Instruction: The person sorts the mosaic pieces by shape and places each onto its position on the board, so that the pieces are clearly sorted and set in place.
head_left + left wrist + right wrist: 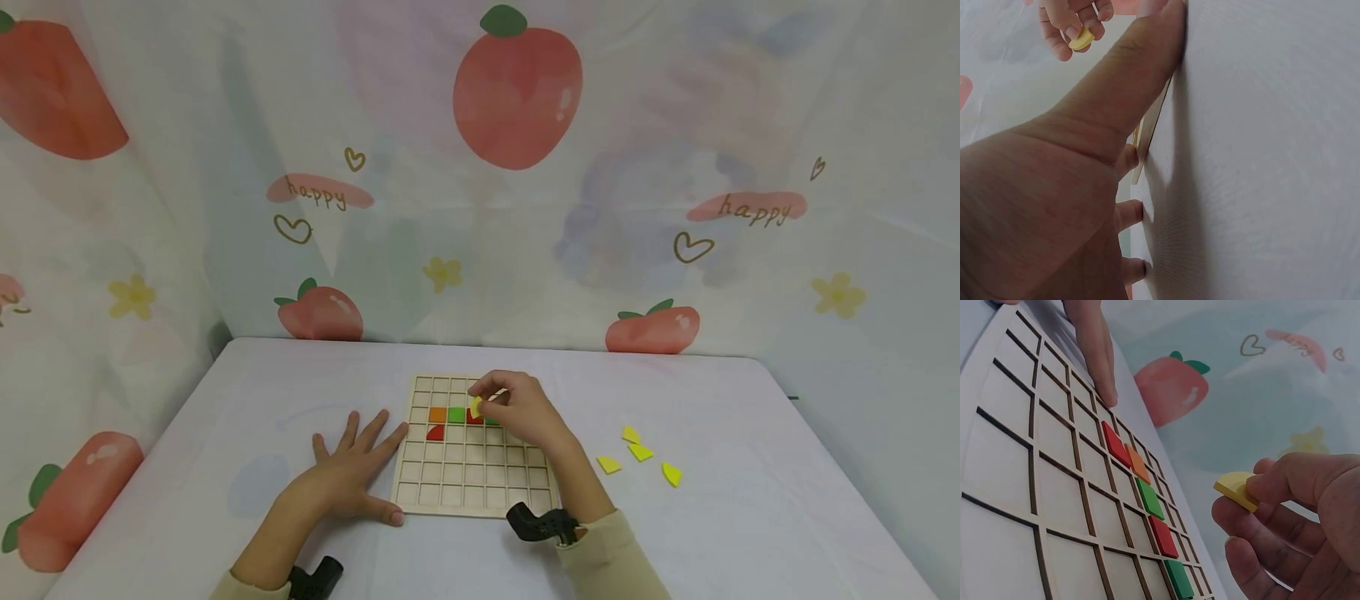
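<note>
Between thumb and fingers my right hand (525, 410) pinches a small yellow tile (1238, 489) with one curved edge, held above the wooden grid board (453, 498). Below it, a row of tiles lies in the grid: an orange tile (437, 415), a green tile (456, 415), a red tile (1163, 536) and another green tile (1179, 579). A second red tile (435, 433), with a curved side, sits one row nearer, under the orange one. My left hand (348, 475) lies with fingers spread on the table, its index fingertip and thumb at the board's left edge.
Several loose yellow tiles (641, 452) lie on the white tabletop (750, 517) to the right of the board. A printed curtain (517, 233) with strawberries hangs behind the table and along its left side. Both wrists carry a black camera mount (542, 525).
</note>
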Available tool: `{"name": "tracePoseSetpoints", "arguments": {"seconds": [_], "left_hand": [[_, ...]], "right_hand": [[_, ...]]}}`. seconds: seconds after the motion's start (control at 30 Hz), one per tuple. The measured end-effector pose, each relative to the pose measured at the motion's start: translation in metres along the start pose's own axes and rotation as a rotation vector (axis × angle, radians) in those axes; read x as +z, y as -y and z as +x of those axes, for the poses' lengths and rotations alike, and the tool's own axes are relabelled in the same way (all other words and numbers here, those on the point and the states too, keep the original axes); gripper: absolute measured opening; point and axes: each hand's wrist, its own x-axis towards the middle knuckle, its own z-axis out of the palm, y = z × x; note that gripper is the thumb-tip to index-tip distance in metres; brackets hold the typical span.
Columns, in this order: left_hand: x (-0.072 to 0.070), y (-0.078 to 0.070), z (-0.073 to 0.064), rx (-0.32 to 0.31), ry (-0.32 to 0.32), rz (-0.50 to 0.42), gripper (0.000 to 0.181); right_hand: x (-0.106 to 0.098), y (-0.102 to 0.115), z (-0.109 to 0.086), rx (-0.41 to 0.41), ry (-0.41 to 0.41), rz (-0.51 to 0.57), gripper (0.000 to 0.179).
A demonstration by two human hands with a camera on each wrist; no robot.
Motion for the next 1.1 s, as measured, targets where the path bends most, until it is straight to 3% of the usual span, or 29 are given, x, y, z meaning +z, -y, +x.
{"name": "tracePoseSetpoints", "arguments": {"seconds": [0.57, 1.1], "left_hand": [[-0.001, -0.001, 0.001, -0.009, 0.009, 0.011, 0.124], [-0.001, -0.003, -0.002, -0.003, -0.002, 0.011, 0.124]], "right_hand": [[0.01, 0.002, -0.001, 0.022, 0.013, 0.048, 0.019], [0.015, -0.002, -0.001, 0.03, 0.007, 0.024, 0.018]]}}
